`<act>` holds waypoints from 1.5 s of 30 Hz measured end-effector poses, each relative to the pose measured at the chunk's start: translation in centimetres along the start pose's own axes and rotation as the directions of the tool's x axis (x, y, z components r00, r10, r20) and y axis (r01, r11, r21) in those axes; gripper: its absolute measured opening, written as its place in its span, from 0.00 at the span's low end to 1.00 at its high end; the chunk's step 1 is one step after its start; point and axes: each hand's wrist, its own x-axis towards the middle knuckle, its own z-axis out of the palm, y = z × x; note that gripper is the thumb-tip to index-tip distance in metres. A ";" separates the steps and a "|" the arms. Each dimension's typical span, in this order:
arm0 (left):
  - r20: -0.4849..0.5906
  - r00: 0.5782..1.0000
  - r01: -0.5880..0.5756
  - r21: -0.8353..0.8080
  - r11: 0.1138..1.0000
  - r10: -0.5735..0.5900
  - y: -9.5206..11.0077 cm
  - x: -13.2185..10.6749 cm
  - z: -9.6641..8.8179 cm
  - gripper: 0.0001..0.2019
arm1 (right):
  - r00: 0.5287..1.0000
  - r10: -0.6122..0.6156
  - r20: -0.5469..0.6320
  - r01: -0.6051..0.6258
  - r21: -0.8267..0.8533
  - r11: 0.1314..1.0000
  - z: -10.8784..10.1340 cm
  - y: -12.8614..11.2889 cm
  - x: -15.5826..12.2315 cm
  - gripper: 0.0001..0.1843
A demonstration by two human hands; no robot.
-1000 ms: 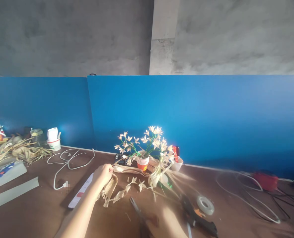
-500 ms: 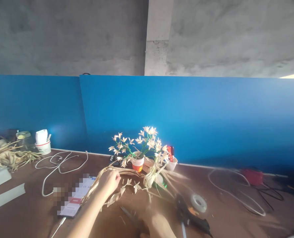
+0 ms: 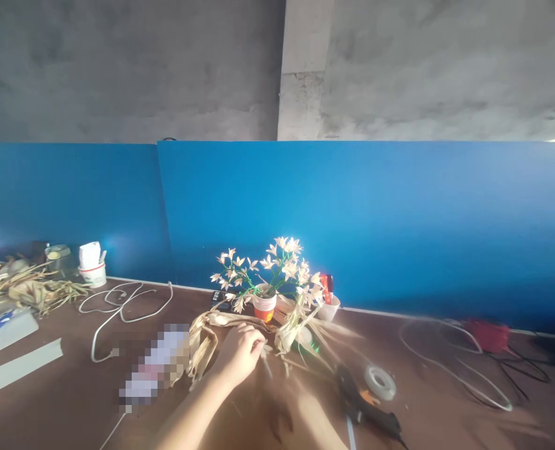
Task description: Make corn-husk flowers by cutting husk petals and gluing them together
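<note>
My left hand (image 3: 240, 353) is closed over the table, fingers curled together in front of the cup of flowers. At its fingertips is a small pale shape, too blurred to name. My right hand (image 3: 287, 409) is smeared by motion at the lower middle, so its fingers cannot be read. Dried corn husks (image 3: 203, 350) lie left of my left hand, and another husk bundle (image 3: 287, 334) lies to its right. Behind stands a paper cup (image 3: 264, 307) holding pale husk flowers (image 3: 289, 269) on green stems.
A black glue gun (image 3: 364, 403) and a roll of clear tape (image 3: 380, 382) lie to the right. On the left are a blurred-out phone (image 3: 153, 369), a white cable (image 3: 100, 340) and more husks (image 3: 38, 290). A blue partition (image 3: 352, 219) borders the table's back.
My left hand has moved right, away from the husks, and now covers where small pale flowers lay. My right hand remains blurred low in view. The view has shifted slightly.
</note>
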 end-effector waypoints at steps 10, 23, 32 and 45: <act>-0.033 0.999 -0.041 -0.003 0.999 0.040 0.1 2.3 0.7 0.10 | 0.999 0.036 0.007 -0.036 0.004 0.999 -1.0 -0.2 -0.1 0.36; 0.181 0.960 0.235 -0.097 0.967 -0.215 -5.7 1.3 -1.6 0.11 | 0.958 0.109 -0.264 -0.068 0.160 0.985 -2.0 -0.2 0.2 0.27; 0.044 0.934 0.336 0.222 0.916 -0.353 -6.4 0.8 -2.5 0.13 | 0.953 0.168 -0.251 -0.114 0.218 0.969 -2.4 0.1 0.3 0.18; -0.001 0.738 0.633 0.349 0.692 -0.675 -11.9 2.5 -4.5 0.08 | 0.968 0.133 -0.211 -0.094 0.184 0.978 -2.8 -0.6 0.2 0.19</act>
